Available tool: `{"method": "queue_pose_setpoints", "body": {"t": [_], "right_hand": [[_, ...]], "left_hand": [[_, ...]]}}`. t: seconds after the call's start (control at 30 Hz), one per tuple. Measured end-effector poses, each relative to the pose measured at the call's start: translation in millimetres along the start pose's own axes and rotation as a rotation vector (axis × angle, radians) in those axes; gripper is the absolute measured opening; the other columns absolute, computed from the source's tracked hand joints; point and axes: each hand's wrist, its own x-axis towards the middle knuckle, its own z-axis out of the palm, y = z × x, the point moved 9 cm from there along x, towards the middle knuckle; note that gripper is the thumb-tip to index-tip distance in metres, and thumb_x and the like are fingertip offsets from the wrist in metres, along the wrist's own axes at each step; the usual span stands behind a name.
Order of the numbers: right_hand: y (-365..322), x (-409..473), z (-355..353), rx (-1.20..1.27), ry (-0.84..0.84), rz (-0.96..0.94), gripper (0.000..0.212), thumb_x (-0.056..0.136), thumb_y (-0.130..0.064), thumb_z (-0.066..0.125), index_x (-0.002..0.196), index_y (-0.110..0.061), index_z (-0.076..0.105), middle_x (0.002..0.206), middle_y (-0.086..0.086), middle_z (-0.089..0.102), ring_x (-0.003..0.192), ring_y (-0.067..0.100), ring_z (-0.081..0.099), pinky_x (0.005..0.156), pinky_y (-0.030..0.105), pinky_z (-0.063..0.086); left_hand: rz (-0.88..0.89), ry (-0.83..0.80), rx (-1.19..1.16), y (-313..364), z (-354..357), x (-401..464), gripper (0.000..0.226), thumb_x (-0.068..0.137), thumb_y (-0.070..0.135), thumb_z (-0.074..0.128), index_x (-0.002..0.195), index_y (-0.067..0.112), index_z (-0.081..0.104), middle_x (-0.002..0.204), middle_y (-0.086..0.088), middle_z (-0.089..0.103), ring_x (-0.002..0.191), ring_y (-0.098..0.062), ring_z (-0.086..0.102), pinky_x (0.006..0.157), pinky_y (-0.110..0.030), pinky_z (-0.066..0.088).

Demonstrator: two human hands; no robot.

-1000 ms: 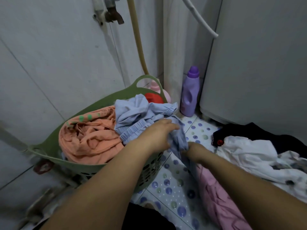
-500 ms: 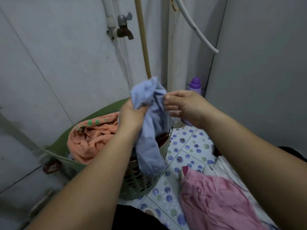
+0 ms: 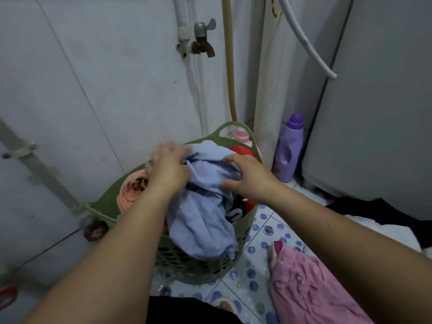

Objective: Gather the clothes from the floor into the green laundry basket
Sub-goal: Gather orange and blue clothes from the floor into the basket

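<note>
Blue garment (image 3: 205, 206) now down on green laundry basket (image 3: 236, 129), was lifted half sec ago; my left hand (image 3: 167, 168) grips it, right hand (image 3: 250, 177) spread wide pressing. Pink garment (image 3: 311, 288) next, I reckon.

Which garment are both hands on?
The light blue garment, draped over the green basket's near rim. The pink one lies untouched on the floor; the orange one is already inside.

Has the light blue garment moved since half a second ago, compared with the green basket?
Yes. The light blue garment has come down: it now lies on the pile in the green basket, one end over the rim, both hands on it.
</note>
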Motion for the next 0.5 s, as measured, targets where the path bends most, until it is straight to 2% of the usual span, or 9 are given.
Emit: {"method": "queue_pose_setpoints", "body": {"t": [0.07, 0.1, 0.13, 0.2, 0.27, 0.33, 0.5], "right_hand": [[-5, 1, 17, -0.072, -0.150, -0.055, 0.084, 0.074, -0.048, 0.072, 0.144, -0.038, 0.027, 0.155, 0.005, 0.019, 0.143, 0.025, 0.021, 0.115, 0.044, 0.027], [-4, 0, 28, -0.174, -0.246, -0.053, 0.090, 0.070, -0.055, 0.071, 0.145, -0.043, 0.021, 0.158, 0.003, 0.010, 0.146, 0.025, 0.013, 0.117, 0.049, 0.021], [1, -1, 40, -0.303, -0.338, -0.042, 0.094, 0.069, -0.061, 0.070, 0.145, -0.046, 0.017, 0.160, 0.001, 0.004, 0.147, 0.026, 0.006, 0.117, 0.052, 0.015], [13, 0, 56, -0.515, -0.465, -0.017, 0.094, 0.069, -0.066, 0.065, 0.145, -0.048, 0.012, 0.160, -0.002, -0.002, 0.147, 0.030, -0.002, 0.115, 0.060, 0.004], [23, 6, 67, -0.623, -0.528, 0.013, 0.091, 0.073, -0.064, 0.062, 0.145, -0.049, 0.008, 0.160, -0.002, -0.005, 0.147, 0.034, -0.005, 0.111, 0.066, -0.002], [31, 14, 77, -0.700, -0.558, 0.038, 0.091, 0.076, -0.062, 0.061, 0.145, -0.049, 0.002, 0.160, -0.002, -0.007, 0.146, 0.037, -0.008, 0.109, 0.070, -0.006], [45, 40, 86, -0.821, -0.587, 0.097, 0.092, 0.078, -0.065, 0.057, 0.145, -0.048, -0.004, 0.160, 0.000, -0.011, 0.146, 0.039, -0.009, 0.108, 0.071, -0.009]], "left_hand": [[0.049, -0.413, -0.033, 9, 35, -7, 0.060, 0.086, 0.021, 0.059, 0.142, 0.033, 0.040, 0.144, -0.004, 0.046, 0.123, -0.022, 0.047, 0.100, -0.028, 0.039], [0.043, -0.615, 0.015, 8, 49, -16, 0.073, 0.080, 0.033, 0.066, 0.145, 0.038, 0.032, 0.146, -0.001, 0.042, 0.124, -0.021, 0.045, 0.101, -0.029, 0.040], [0.037, -0.777, 0.112, 2, 61, -24, 0.090, 0.071, 0.046, 0.072, 0.146, 0.044, 0.022, 0.154, 0.001, 0.031, 0.133, -0.022, 0.037, 0.108, -0.033, 0.036], [0.020, -0.955, 0.336, -14, 71, -34, 0.116, 0.059, 0.062, 0.077, 0.147, 0.049, 0.002, 0.161, 0.010, 0.001, 0.148, -0.025, 0.011, 0.118, -0.046, 0.024], [0.041, -1.016, 0.522, -22, 78, -36, 0.121, 0.061, 0.063, 0.075, 0.145, 0.049, -0.010, 0.160, 0.010, -0.014, 0.149, -0.028, -0.002, 0.118, -0.053, 0.018], [0.086, -1.018, 0.664, -22, 88, -32, 0.121, 0.065, 0.063, 0.073, 0.145, 0.047, -0.017, 0.159, 0.006, -0.020, 0.149, -0.032, -0.004, 0.117, -0.058, 0.018], [0.106, -0.877, 0.838, -36, 119, 0, 0.122, 0.061, 0.074, 0.066, 0.142, 0.049, -0.022, 0.157, -0.001, -0.027, 0.146, -0.043, -0.008, 0.111, -0.067, 0.017]]}}
